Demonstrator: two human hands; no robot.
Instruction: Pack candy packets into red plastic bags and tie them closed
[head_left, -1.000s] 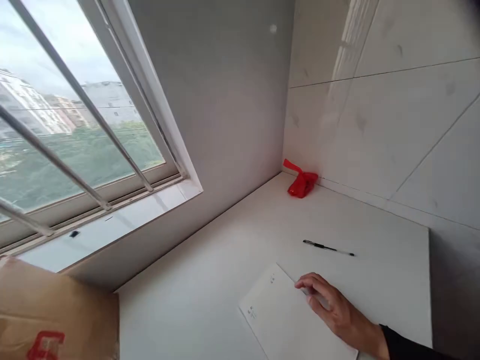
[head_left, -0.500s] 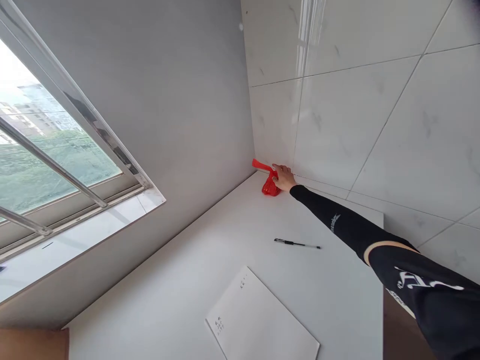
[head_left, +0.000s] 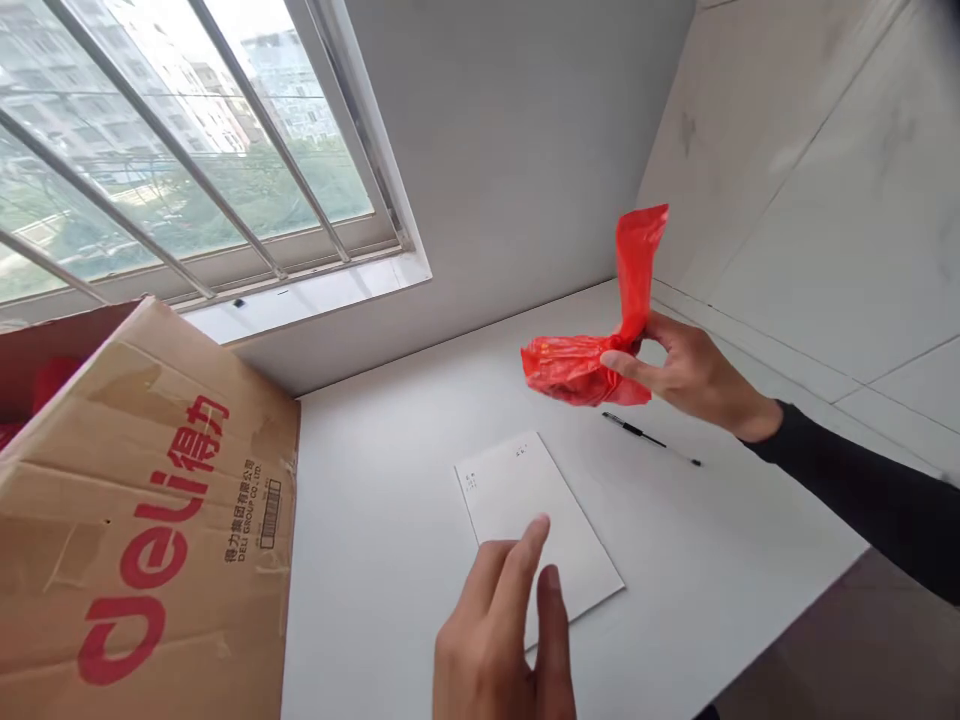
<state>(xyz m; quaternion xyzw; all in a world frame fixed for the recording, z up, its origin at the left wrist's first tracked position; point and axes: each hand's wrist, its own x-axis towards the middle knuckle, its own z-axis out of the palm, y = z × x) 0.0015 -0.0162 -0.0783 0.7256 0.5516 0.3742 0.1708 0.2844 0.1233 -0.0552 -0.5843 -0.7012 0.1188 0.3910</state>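
My right hand (head_left: 686, 375) pinches a knotted red plastic bag (head_left: 574, 368) at its neck and holds it above the white table (head_left: 375, 520). The bag's tied end sticks upward; what is inside is hidden by the plastic. My left hand (head_left: 506, 635) is raised over the lower part of a white paper pad (head_left: 517, 490), fingers apart and holding nothing. The pad bears small handwriting along its upper edge. Below the bag, a black pen (head_left: 651, 438) lies on the table to the right of the pad.
On the left stands a large open cardboard box (head_left: 180, 540) with red printing, something red (head_left: 56, 380) inside it. A barred window (head_left: 225, 150) with a white sill (head_left: 322, 297) is behind. Tiled wall (head_left: 810, 200) rises at the right.
My right hand has lifted the red bag off the table's far corner and brought it nearer. My left hand has come into view. The view has swung left, showing the cardboard box.
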